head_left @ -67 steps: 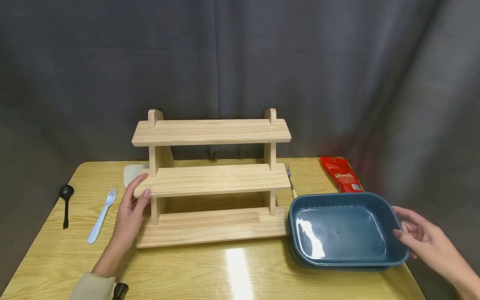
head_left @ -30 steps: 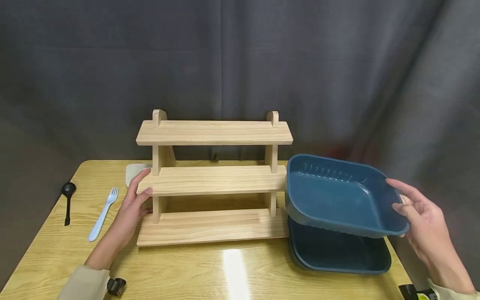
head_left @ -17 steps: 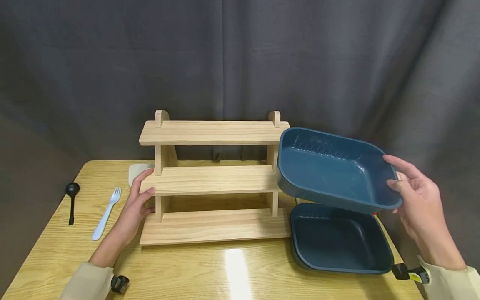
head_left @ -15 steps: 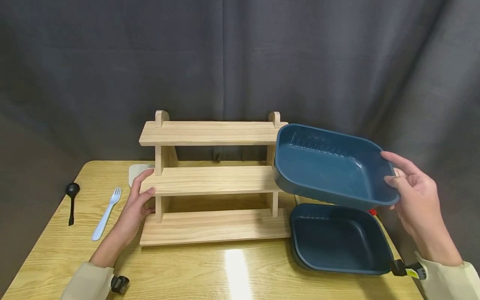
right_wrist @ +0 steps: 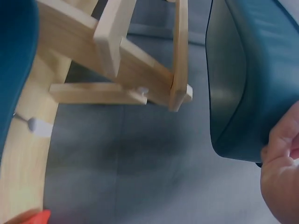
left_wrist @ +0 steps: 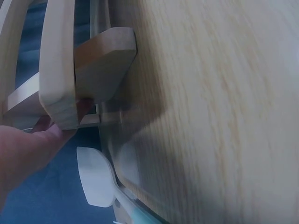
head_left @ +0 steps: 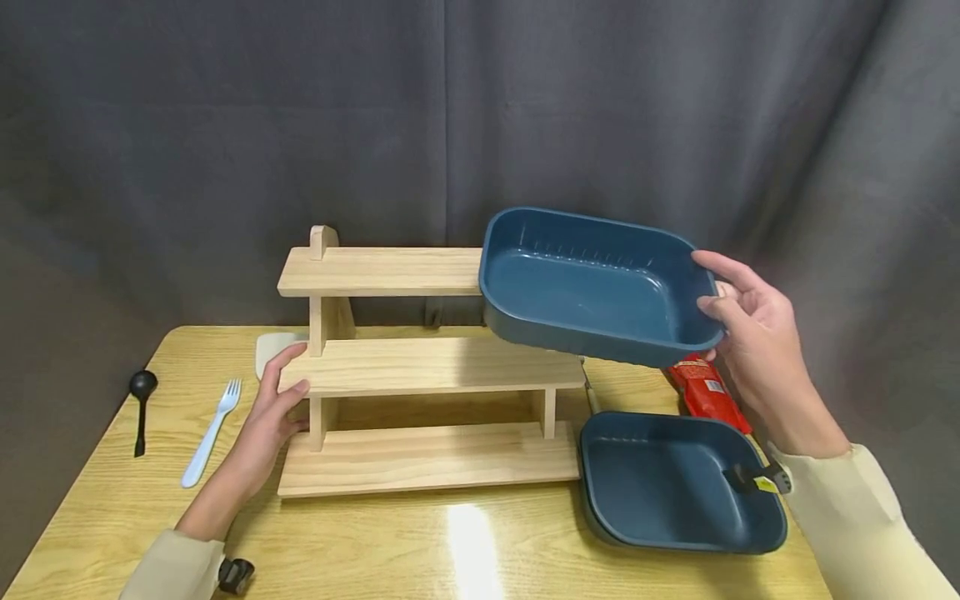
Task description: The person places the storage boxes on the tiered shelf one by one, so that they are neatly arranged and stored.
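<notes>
A three-tier wooden display shelf (head_left: 420, 365) stands on the table. My left hand (head_left: 262, 423) grips the left end of its middle board, thumb at the front edge; the left wrist view shows the fingers partly hidden behind the wood. Up in the air, my right hand (head_left: 759, 337) pinches the right rim of a blue plastic basin (head_left: 585, 287), fingers outside and thumb inside. The basin is tilted slightly and overlaps the right end of the top board in the head view, hiding it. A second blue basin (head_left: 675, 479) rests on the table below.
Left of the shelf lie a black spoon (head_left: 141, 408) and a light-blue fork (head_left: 210, 437). A white spatula (left_wrist: 97, 178) lies behind the left hand. At right are a red packet (head_left: 708, 393) and a partly hidden fork (head_left: 591, 393). A grey curtain (head_left: 375, 117) hangs behind.
My right hand has lifted the upper basin off the lower one, then carried it up and left to the top board. My left hand keeps its grip on the shelf.
</notes>
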A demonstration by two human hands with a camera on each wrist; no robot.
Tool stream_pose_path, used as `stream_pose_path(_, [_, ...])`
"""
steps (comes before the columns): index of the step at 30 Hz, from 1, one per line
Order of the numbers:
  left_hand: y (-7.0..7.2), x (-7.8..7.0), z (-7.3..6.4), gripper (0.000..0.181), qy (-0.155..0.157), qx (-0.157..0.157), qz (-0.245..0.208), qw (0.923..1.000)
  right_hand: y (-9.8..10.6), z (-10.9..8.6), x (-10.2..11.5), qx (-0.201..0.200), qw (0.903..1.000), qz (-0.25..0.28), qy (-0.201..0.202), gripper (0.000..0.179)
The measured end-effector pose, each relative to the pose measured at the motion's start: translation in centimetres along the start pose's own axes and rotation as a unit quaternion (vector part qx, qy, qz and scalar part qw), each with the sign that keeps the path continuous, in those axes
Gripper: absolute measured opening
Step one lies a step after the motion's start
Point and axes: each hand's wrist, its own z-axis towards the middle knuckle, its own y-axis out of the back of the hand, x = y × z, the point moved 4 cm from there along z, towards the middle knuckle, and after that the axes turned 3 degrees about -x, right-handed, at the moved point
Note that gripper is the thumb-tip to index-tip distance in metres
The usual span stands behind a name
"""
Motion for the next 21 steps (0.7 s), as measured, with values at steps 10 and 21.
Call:
stream_pose_path(10, [0.1, 0.1, -0.1, 0.059, -0.005, -0.001, 0.017, 0.9998, -5.3, 2.4, 0.0, 0.006, 0.9998, -0.021, 0.0, 0.049])
stream_pose_path(21, [0.1, -0.1, 0.1, 0.059, -0.012, -0.009, 0.012, 0.9998, -11.6, 4.7, -0.4, 0.017, 0.9991, -0.032, 0.024, 0.049])
